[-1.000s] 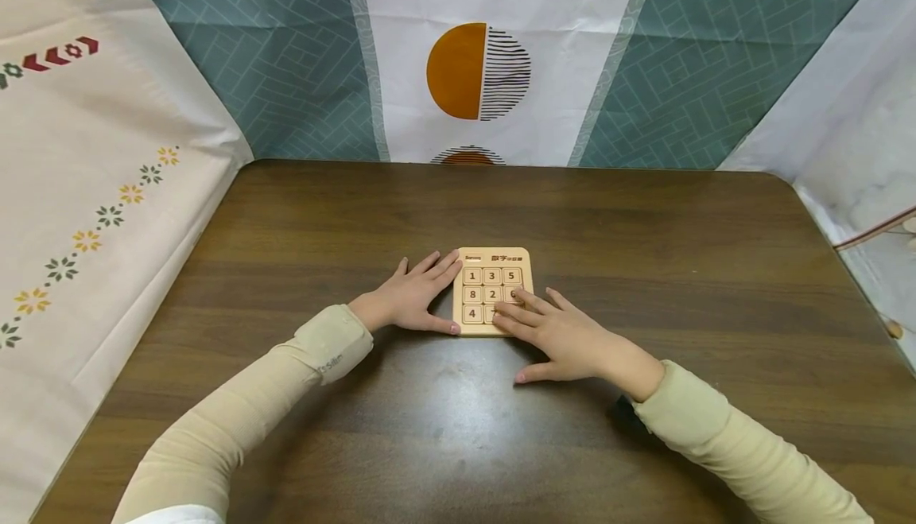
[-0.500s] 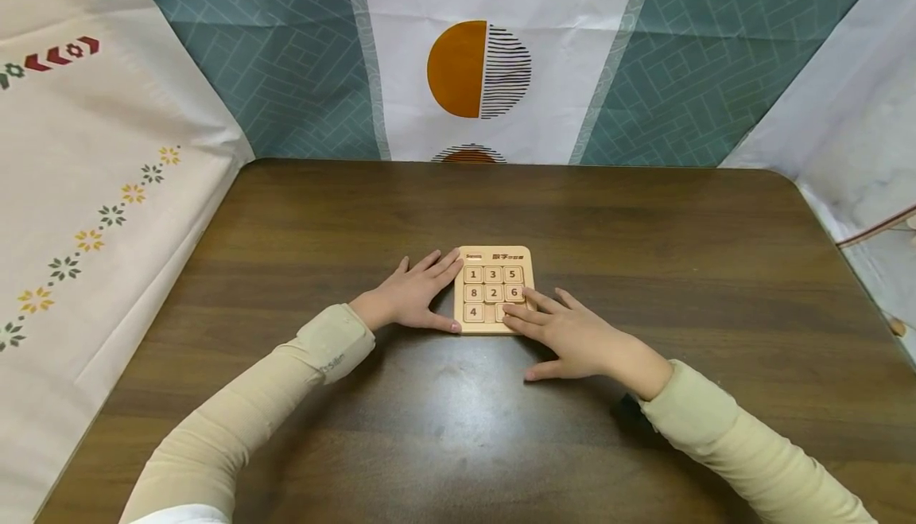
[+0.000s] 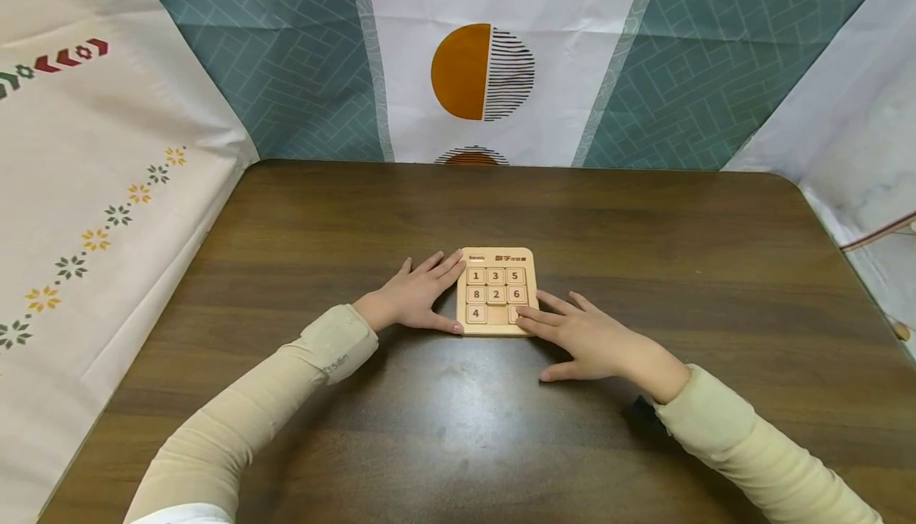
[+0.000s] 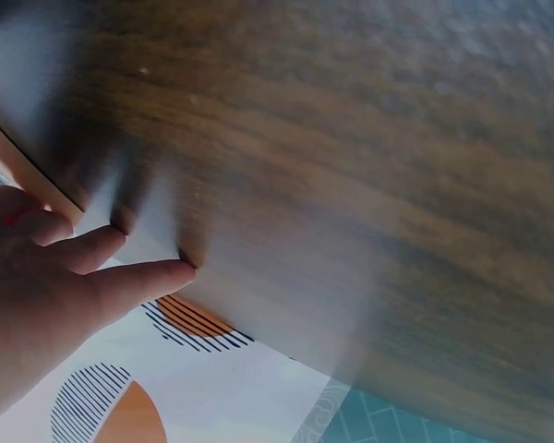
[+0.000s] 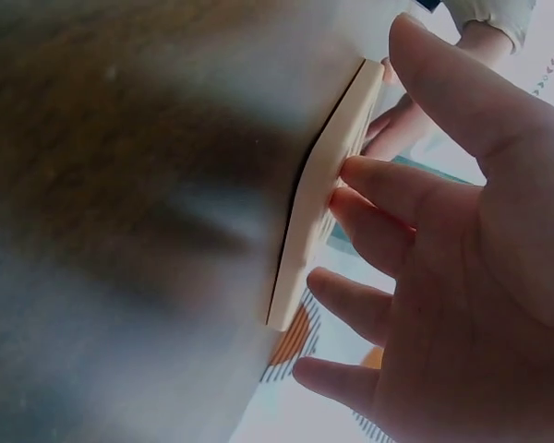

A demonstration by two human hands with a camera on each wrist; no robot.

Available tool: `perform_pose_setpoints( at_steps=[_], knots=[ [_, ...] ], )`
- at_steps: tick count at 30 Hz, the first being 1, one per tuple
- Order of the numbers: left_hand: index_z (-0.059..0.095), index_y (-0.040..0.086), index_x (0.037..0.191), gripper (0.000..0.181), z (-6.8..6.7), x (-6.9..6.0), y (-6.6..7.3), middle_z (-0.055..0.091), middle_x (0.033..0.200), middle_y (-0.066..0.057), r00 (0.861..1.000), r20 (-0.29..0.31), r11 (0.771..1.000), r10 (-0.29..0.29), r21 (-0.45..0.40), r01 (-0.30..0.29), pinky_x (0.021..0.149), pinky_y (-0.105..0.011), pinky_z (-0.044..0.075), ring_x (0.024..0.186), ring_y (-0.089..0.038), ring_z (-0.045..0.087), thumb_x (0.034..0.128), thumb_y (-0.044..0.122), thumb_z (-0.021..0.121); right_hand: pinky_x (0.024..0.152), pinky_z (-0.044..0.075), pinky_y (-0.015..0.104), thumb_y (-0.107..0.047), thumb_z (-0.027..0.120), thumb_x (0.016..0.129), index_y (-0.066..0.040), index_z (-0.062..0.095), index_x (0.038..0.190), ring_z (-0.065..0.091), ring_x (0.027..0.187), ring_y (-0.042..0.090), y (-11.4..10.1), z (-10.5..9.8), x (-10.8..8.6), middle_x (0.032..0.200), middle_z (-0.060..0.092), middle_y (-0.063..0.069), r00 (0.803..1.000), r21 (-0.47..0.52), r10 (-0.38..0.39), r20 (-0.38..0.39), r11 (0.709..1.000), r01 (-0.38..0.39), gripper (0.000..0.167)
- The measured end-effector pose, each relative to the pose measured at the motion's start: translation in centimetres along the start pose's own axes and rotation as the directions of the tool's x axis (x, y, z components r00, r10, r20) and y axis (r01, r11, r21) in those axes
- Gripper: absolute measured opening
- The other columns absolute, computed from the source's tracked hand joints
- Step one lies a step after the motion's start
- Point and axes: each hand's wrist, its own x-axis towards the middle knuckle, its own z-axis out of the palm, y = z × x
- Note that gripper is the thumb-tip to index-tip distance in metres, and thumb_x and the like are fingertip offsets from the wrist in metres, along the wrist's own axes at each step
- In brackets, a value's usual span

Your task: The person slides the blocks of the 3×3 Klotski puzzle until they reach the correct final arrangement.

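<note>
A pale wooden number slide puzzle [image 3: 494,331] lies flat on the table. Its rows read 1 3 5, then 8 2 6; the bottom row has the 4 tile [image 3: 475,314], a gap in the middle, and a partly covered tile [image 3: 513,315] at right. My left hand [image 3: 415,297] rests at the puzzle's left edge, thumb at the lower corner and fingers spread toward the upper one. Outstretched fingers of my right hand [image 3: 590,343] touch the lower-right tile, covering its number. In the right wrist view the puzzle's edge [image 5: 309,212] appears beside those fingertips.
The dark brown wooden table [image 3: 458,428] extends around the puzzle on all sides. A patterned cloth [image 3: 308,87] hangs behind its back edge. White embroidered fabric [image 3: 93,166] hangs on the left, and a pale cloth [image 3: 866,110] on the right.
The bottom-row tile under my right fingers has slid from the middle to the right, leaving a gap in the middle. My right hand has shifted right with it; the left has stayed put.
</note>
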Motion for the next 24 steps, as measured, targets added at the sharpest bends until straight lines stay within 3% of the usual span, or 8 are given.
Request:
perform_pose_setpoints(
  at_steps=[7, 13, 24],
  knots=[
    [0.003, 0.016, 0.148, 0.104, 0.0, 0.0, 0.0, -0.007, 0.152, 0.001, 1.000, -0.003, 1.000, 0.001, -0.004, -0.001, 0.099, -0.064, 0.011, 0.138, -0.027, 0.000, 0.0738, 0.072, 0.050, 0.098, 0.016, 0.062, -0.049, 0.062, 0.081, -0.012, 0.037, 0.141, 0.017, 0.135, 0.032, 0.0, 0.1, 0.0, 0.146, 0.032, 0.004, 0.999, -0.018, -0.019, -0.043, 1.000, 0.018, 0.075],
    [0.004, 0.015, 0.148, 0.104, -0.1, 0.0, 0.1, -0.006, 0.152, 0.001, 1.000, -0.004, 1.000, -0.001, -0.006, 0.001, 0.099, -0.064, 0.012, 0.138, -0.027, 0.001, 0.0741, 0.072, 0.051, 0.098, 0.018, 0.062, -0.050, 0.059, 0.083, -0.012, 0.037, 0.141, 0.021, 0.134, 0.031, -0.7, 0.0, 1.0, 0.146, 0.031, 0.005, 0.992, -0.056, -0.061, -0.111, 0.997, 0.055, 0.073],
    [0.004, 0.014, 0.148, 0.104, -0.1, -0.1, 0.2, -0.006, 0.152, 0.000, 1.000, -0.008, 1.000, 0.009, -0.026, -0.009, 0.099, -0.064, 0.012, 0.138, -0.028, 0.001, 0.0746, 0.070, 0.052, 0.100, 0.016, 0.061, -0.051, 0.055, 0.085, -0.013, 0.034, 0.142, 0.017, 0.136, 0.030, -2.2, 0.0, 3.9, 0.147, 0.029, 0.002, 0.996, -0.068, -0.075, -0.050, 0.995, 0.072, 0.071]
  ],
)
